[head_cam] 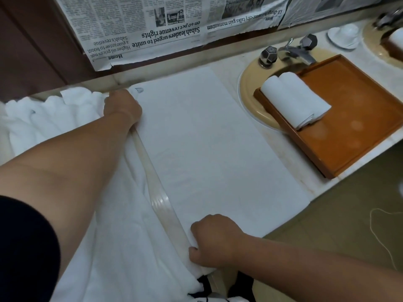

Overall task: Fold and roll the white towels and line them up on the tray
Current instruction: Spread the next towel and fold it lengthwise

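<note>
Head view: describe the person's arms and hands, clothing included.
Both forearms are bare. A black short sleeve covers the upper left arm; no sleeve shows on the right arm. The left hand and right hand show no gloves or wristwatch.

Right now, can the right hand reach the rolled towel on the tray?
Probably yes: only the flat towel lies between right hand and rolled towel, though that hand grips the flat one's corner.
</note>
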